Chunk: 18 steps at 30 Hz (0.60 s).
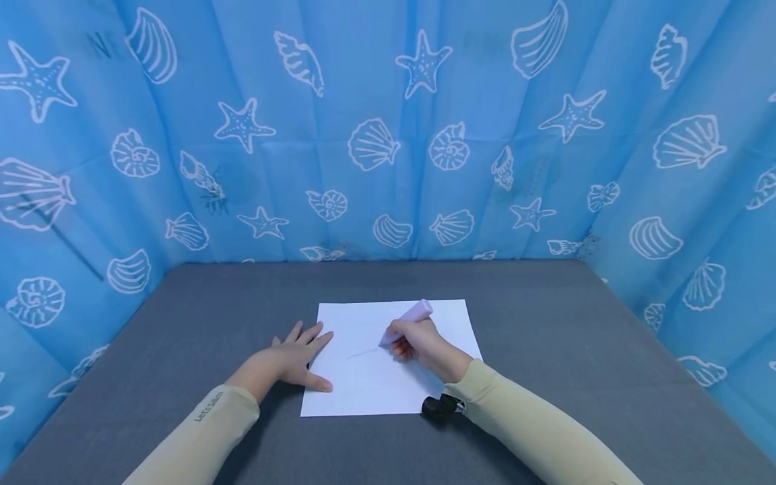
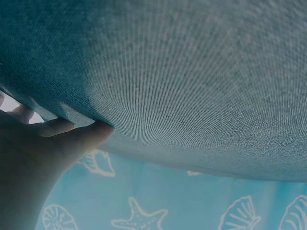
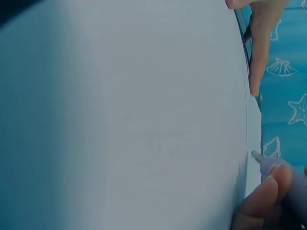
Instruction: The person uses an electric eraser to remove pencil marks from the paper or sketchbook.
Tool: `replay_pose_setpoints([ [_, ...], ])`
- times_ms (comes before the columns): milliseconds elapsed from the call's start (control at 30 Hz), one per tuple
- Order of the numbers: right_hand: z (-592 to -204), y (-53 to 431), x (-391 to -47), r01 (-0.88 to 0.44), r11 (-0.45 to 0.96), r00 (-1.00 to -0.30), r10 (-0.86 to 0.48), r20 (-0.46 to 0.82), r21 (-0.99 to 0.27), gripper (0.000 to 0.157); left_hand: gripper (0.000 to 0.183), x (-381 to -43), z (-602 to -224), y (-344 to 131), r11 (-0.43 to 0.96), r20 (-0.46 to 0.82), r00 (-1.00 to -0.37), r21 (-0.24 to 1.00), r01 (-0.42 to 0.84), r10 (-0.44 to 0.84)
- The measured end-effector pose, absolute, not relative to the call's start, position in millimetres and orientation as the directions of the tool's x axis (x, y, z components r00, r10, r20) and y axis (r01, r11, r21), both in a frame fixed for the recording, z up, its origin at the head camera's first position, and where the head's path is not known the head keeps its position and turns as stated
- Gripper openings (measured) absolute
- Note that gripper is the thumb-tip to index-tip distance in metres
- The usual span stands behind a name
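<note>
In the curled right grip (image 1: 429, 345), pinches a lilac pen (image 1: 415, 312), tip (image 1: 381, 344) at the right end of a faint line (image 1: 363, 352) on white paper (image 1: 364, 397); rests the left grip (image 1: 288, 361), spread wide, over the paper's left edge; has a grey surface (image 1: 545, 330) beneath, a blue curtain (image 1: 370, 81) beyond.

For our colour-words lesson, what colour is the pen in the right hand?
Pale purple: the pen in the right hand shows best in the head view.
</note>
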State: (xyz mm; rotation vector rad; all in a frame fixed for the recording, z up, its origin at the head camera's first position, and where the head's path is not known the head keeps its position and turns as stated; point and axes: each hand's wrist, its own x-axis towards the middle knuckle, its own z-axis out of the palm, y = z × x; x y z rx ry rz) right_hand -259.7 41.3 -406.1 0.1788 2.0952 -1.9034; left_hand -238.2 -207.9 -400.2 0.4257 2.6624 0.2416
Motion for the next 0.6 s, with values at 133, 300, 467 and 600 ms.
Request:
replay_pose_setpoints([
  [133,-406.8,40.2,-261.0,0.283,0.123,-0.951,-0.091,-0.295,-0.951,0.014,0.109,-239.4,-400.9,-207.9,0.938,-0.391,-0.858,0.230,0.260,0.333],
  [300,-405.3,39.1,-261.3,0.305,0.186,-0.940,-0.096,-0.326,-0.934,0.014,0.108,-239.4,-401.1,-208.3,0.939,-0.398,-0.855,0.227,0.259,0.332],
  [467,-403.5,37.0,-259.7,0.312,0.195,-0.938,-0.093,-0.334,-0.930,0.015,0.108,-239.5,-399.2,-208.5,0.938,-0.403,-0.852,0.230,0.257,0.333],
  [600,-402.7,35.8,-258.7,0.311,0.201,-0.938,-0.093,-0.335,-0.929,0.015,0.109,-240.2,-399.1,-208.5,0.939,-0.403,-0.852,0.225,0.261,0.333],
])
